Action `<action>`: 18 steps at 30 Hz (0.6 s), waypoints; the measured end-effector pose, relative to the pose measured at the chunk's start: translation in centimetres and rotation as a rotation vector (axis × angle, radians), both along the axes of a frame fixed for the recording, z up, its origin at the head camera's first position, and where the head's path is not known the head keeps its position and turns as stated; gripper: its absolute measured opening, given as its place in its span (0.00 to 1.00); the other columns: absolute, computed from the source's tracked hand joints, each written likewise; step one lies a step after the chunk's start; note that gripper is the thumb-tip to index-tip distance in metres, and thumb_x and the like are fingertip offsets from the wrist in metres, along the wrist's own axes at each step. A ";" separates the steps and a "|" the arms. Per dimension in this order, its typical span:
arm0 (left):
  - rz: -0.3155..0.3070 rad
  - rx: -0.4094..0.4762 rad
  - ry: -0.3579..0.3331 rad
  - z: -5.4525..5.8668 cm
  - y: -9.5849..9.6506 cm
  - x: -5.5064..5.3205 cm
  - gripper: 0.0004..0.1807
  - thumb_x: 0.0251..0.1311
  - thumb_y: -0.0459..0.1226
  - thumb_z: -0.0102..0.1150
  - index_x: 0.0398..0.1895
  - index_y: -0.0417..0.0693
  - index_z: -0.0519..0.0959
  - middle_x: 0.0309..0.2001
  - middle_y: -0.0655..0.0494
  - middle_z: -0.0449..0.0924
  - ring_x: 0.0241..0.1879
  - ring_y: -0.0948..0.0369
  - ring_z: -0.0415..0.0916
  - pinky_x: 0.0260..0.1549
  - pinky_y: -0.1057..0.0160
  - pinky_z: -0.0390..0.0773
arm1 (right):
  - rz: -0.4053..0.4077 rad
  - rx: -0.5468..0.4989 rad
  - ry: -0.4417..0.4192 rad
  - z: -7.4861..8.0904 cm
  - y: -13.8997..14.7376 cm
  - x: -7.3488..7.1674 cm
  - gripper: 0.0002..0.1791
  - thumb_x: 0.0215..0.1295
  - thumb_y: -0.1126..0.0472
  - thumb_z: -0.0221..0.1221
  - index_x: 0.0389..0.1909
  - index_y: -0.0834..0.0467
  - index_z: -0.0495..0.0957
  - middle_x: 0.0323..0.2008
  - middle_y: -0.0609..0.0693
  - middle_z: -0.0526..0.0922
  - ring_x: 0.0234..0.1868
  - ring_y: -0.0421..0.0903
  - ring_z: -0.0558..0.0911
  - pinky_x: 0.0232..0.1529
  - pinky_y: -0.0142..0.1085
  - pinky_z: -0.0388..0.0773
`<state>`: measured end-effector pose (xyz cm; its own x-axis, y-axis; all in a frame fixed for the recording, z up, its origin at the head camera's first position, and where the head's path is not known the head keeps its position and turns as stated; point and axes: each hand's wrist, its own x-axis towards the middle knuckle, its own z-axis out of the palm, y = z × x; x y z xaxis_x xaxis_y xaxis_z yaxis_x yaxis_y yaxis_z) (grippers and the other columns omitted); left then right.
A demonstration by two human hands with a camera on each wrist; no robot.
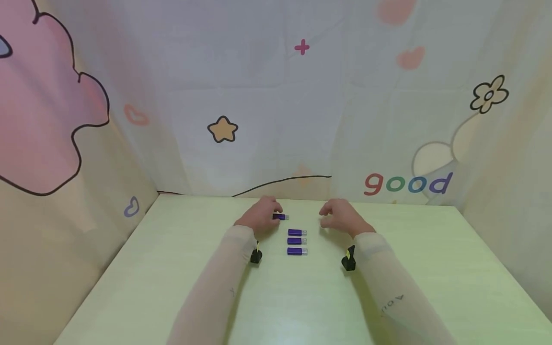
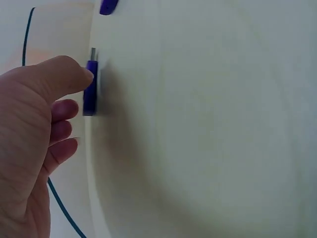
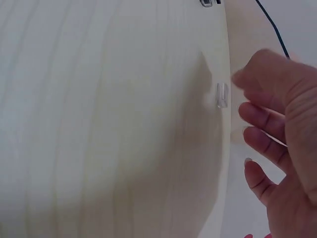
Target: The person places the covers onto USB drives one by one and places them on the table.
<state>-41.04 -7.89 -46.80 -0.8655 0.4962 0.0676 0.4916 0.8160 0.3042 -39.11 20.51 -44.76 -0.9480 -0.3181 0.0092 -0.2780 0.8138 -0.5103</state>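
My left hand (image 1: 262,215) pinches a purple USB stick (image 2: 90,89) near the back edge of the table, the thumb lying across its side. Its bare metal plug (image 2: 93,53) points away from the hand, toward the right in the head view. Across from it, my right hand (image 1: 342,218) has loosely bent fingers with nothing between them. A small clear cap (image 3: 222,95) lies on the table just beside those fingertips. Three more purple USB sticks, the top one (image 1: 296,232), the middle one (image 1: 296,241) and the nearest one (image 1: 297,251), form a column between the forearms, clear caps toward the right.
The pale table (image 1: 172,287) ends at a printed cloth backdrop (image 1: 267,96) right behind both hands. Cloth also hangs along the left and right sides. Black wrist cameras, one on the left (image 1: 256,255) and one on the right (image 1: 349,261), hang below the sleeves.
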 end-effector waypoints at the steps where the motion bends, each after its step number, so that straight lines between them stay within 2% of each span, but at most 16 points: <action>1: 0.003 -0.013 0.010 -0.2 0.1 -0.1 0.18 0.66 0.40 0.65 0.58 0.49 0.83 0.55 0.54 0.78 0.58 0.56 0.72 0.65 0.57 0.74 | -0.002 0.008 -0.002 -0.1 0.0 -0.1 0.17 0.56 0.61 0.68 0.47 0.61 0.87 0.47 0.55 0.87 0.48 0.52 0.82 0.57 0.50 0.81; 6: 0.026 -0.045 0.040 -0.5 0.3 -0.2 0.19 0.65 0.40 0.66 0.58 0.49 0.83 0.54 0.55 0.78 0.56 0.57 0.73 0.63 0.57 0.75 | -0.016 0.056 -0.003 -0.5 -0.1 -0.5 0.17 0.57 0.61 0.69 0.47 0.62 0.87 0.46 0.55 0.87 0.46 0.50 0.82 0.58 0.49 0.80; 13: 0.032 -0.067 0.044 -0.4 0.5 -0.3 0.19 0.63 0.40 0.66 0.57 0.48 0.83 0.52 0.55 0.79 0.52 0.58 0.74 0.60 0.58 0.76 | -0.024 0.095 -0.019 -0.7 -0.5 -0.9 0.17 0.59 0.61 0.70 0.48 0.62 0.86 0.44 0.54 0.87 0.44 0.50 0.80 0.58 0.47 0.80; 18: 0.027 -0.082 0.046 -0.2 0.6 -0.2 0.18 0.63 0.39 0.65 0.56 0.47 0.84 0.50 0.54 0.80 0.49 0.58 0.74 0.58 0.58 0.77 | -0.027 0.112 -0.038 -0.6 -0.7 -1.0 0.13 0.61 0.61 0.69 0.46 0.61 0.87 0.42 0.54 0.88 0.44 0.49 0.80 0.59 0.48 0.80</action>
<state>-41.29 -7.27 -46.98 -0.8757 0.4781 0.0677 0.4808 0.8504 0.2135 -40.13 19.80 -45.33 -0.9554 -0.2890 -0.0613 -0.2369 0.8734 -0.4255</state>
